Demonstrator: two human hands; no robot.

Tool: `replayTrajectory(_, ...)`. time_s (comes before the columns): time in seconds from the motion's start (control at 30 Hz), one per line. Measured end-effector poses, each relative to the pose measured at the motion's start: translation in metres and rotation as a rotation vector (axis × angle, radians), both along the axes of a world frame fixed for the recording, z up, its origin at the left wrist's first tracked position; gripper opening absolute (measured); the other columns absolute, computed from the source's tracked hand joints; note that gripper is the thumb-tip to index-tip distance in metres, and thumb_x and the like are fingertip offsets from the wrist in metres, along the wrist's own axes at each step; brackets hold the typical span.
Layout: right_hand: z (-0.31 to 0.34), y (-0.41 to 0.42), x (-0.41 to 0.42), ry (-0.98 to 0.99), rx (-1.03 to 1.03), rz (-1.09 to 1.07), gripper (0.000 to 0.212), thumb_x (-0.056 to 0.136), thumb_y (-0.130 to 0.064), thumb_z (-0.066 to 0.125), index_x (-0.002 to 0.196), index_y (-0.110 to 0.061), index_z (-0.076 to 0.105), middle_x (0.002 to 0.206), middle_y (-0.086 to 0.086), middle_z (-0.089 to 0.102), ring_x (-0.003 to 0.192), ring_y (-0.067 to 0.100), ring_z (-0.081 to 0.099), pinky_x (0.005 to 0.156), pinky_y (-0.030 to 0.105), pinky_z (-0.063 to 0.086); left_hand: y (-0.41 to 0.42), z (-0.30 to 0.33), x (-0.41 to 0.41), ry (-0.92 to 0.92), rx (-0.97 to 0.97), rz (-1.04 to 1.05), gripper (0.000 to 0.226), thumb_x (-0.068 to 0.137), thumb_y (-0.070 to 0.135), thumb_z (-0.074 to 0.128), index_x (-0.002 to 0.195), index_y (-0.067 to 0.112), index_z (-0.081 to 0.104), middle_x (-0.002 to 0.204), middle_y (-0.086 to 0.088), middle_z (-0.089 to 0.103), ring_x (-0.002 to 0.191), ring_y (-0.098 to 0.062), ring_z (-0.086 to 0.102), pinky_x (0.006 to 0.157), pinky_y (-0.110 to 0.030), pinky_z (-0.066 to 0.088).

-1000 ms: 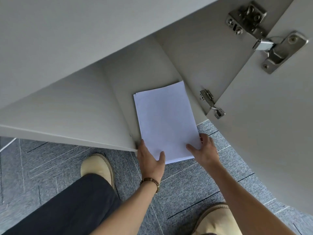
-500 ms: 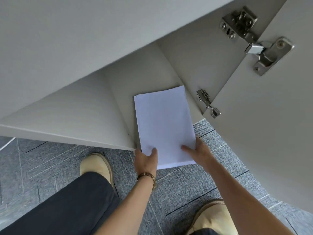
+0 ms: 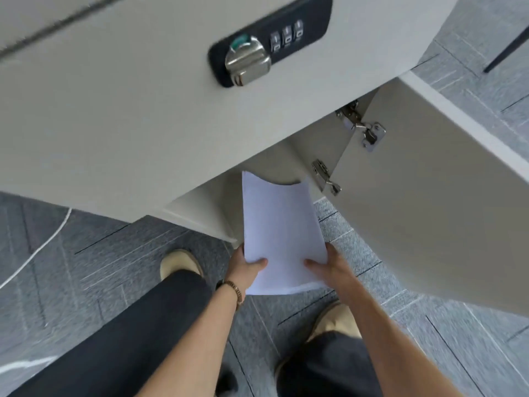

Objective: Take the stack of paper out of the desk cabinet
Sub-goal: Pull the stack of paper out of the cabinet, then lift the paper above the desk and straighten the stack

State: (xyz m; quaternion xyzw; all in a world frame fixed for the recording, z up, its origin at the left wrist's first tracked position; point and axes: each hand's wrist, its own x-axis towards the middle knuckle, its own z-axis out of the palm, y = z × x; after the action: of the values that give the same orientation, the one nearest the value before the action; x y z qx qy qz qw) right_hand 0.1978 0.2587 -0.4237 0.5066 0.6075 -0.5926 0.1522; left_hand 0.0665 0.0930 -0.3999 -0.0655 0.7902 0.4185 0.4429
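The white paper stack (image 3: 282, 230) looks matt and smooth; the grey cabinet door (image 3: 429, 224) matt; the silver metal hinges (image 3: 369, 133) glossy.

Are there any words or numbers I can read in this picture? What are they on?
"0 0 0": three number dials on the black combination lock on the cabinet front; blurred, so the zeros are my best reading.
Stack of paper, held by the left hand and right hand: looks blank, no writing to read.
Nothing else has words or numbers.
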Motion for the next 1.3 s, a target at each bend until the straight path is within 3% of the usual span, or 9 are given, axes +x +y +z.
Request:
replayTrajectory(0.17,0.069,-0.028,0.035,0.007,-0.069,-0.072,0.067,0.074,-0.022,0.076,0.135,-0.012,0.050,0.118,0.006,0.066,0.110,0.030,0.063,0.099,0.053,0.052,-0.030,0.069,0.029,-0.004,0.002,-0.051,0.036,0.085,0.000,0.071,0.116,0.016,0.061,0.113,-0.005,0.070,0.108,-0.026,0.066,0.093,-0.041,0.053)
replayTrajectory(0.3,0.138,-0.051,0.067,0.048,-0.028,-0.043,0.088,0.059,-0.038,0.073,0.140,-0.017,0.045,0.125,0.004,0.065,0.109,0.027,0.065,0.095,0.046,0.053,-0.060,0.136,0.062,-0.030,0.030,-0.045,0.038,0.084,0.005,0.072,0.118,0.018,0.061,0.113,-0.002,0.072,0.104,-0.021,0.068,0.095,-0.041,0.055)
replayTrajectory(0.4,0.203,-0.070,0.097,0.098,0.054,-0.027,0.057,0.065,-0.033,0.073,0.119,-0.022,0.058,0.108,-0.001,0.070,0.096,0.021,0.068,0.090,0.047,0.055,-0.083,0.186,0.085,-0.020,0.072,-0.062,0.047,0.073,0.010,0.069,0.118,0.018,0.063,0.112,-0.001,0.074,0.103,-0.019,0.069,0.096,-0.041,0.055)
replayTrajectory(0.5,0.265,-0.091,0.124,0.182,0.093,-0.067,0.039,0.071,-0.028,0.074,0.108,-0.023,0.063,0.108,0.005,0.074,0.096,0.025,0.071,0.089,0.050,0.057,-0.104,0.237,0.105,-0.018,0.138,-0.053,0.041,0.067,0.013,0.069,0.108,0.015,0.066,0.108,-0.004,0.075,0.101,-0.021,0.069,0.094,-0.040,0.055)
replayTrajectory(0.6,0.324,-0.114,0.149,0.304,0.105,-0.119,0.040,0.076,-0.019,0.076,0.114,-0.022,0.066,0.108,0.004,0.077,0.098,0.026,0.074,0.090,0.052,0.058,-0.127,0.294,0.122,0.018,0.208,-0.083,0.050,0.064,0.019,0.070,0.113,0.013,0.065,0.111,-0.003,0.075,0.102,-0.020,0.070,0.093,-0.038,0.056)
replayTrajectory(0.7,0.383,-0.144,0.172,0.425,0.135,-0.138,0.047,0.075,-0.022,0.076,0.120,-0.017,0.065,0.110,0.004,0.078,0.101,0.028,0.074,0.091,0.051,0.058,-0.154,0.359,0.140,0.102,0.308,-0.132,0.042,0.071,0.016,0.071,0.113,0.020,0.067,0.108,0.006,0.076,0.104,-0.016,0.069,0.095,-0.038,0.054)
replayTrajectory(0.9,0.476,-0.203,0.200,0.630,0.219,-0.160,0.042,0.079,-0.023,0.076,0.120,-0.015,0.065,0.114,0.009,0.076,0.107,0.033,0.071,0.094,0.051,0.056,-0.213,0.460,0.160,0.216,0.529,-0.110,0.038,0.085,0.003,0.070,0.112,0.029,0.066,0.106,0.011,0.078,0.102,-0.009,0.071,0.093,-0.033,0.054)
replayTrajectory(1.07,0.543,-0.240,0.194,0.808,0.225,-0.108,0.041,0.086,-0.020,0.075,0.125,-0.018,0.063,0.122,0.007,0.074,0.113,0.031,0.069,0.096,0.050,0.054,-0.255,0.525,0.163,0.329,0.653,-0.056,0.037,0.084,0.009,0.072,0.112,0.032,0.067,0.110,0.013,0.077,0.106,-0.014,0.071,0.098,-0.043,0.053)
replayTrajectory(1.3,0.611,-0.277,0.162,0.960,0.191,0.003,0.035,0.092,-0.018,0.067,0.127,-0.019,0.063,0.122,0.003,0.074,0.112,0.025,0.071,0.093,0.043,0.056,-0.314,0.594,0.153,0.458,0.792,0.028,0.044,0.080,0.006,0.072,0.116,0.030,0.066,0.111,0.009,0.077,0.104,-0.013,0.072,0.088,-0.035,0.055)
